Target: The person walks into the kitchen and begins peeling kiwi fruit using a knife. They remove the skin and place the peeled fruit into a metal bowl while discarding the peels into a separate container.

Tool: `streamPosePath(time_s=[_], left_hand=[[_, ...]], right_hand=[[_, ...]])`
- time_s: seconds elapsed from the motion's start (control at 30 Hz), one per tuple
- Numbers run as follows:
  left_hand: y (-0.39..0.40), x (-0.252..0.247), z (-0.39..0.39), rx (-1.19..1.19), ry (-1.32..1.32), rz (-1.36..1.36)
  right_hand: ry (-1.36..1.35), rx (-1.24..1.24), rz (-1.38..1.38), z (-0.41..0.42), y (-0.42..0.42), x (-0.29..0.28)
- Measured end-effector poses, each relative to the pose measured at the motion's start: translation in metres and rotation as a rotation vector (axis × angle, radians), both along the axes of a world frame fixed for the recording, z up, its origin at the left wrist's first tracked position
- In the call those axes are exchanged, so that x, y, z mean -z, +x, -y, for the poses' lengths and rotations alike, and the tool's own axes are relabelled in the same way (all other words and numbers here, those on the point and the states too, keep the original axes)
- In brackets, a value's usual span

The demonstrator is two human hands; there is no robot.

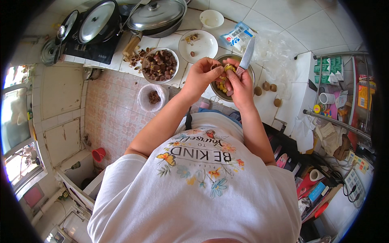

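Note:
My left hand [204,74] pinches a brown chestnut shell [216,66] in its fingertips. Touching it from the right, my right hand [238,82] holds a kitchen knife [247,54], its blade pointing up and away from me, along with a yellow peeled chestnut piece [229,67]. Both hands are over a steel bowl [253,80] that contains yellow pieces. To their left, a white bowl [160,66] is heaped with dark brown chestnuts. A white plate [209,45] behind the hands carries a few scraps and one chestnut.
Several round brown fruits [266,86] lie right of the steel bowl, near crumpled clear plastic [273,51]. A small white bowl [211,18], a blue-white packet [238,36] and lidded pans [156,15] stand behind. A lined bin [146,101] with shells is on the floor below the counter.

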State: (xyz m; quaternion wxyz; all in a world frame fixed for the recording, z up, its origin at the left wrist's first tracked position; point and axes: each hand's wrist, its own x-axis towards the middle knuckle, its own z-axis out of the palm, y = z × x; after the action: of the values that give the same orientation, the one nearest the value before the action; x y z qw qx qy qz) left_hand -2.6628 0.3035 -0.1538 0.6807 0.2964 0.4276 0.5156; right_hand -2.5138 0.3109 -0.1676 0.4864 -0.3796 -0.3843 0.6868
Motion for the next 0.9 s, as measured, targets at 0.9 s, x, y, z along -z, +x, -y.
streamPosePath(time_s=[0.9], left_hand=[[-0.004, -0.001, 0.014, -0.044, 0.529, -0.872]], right_hand=[[0.476, 0.140, 0.684, 0.013, -0.012, -0.010]])
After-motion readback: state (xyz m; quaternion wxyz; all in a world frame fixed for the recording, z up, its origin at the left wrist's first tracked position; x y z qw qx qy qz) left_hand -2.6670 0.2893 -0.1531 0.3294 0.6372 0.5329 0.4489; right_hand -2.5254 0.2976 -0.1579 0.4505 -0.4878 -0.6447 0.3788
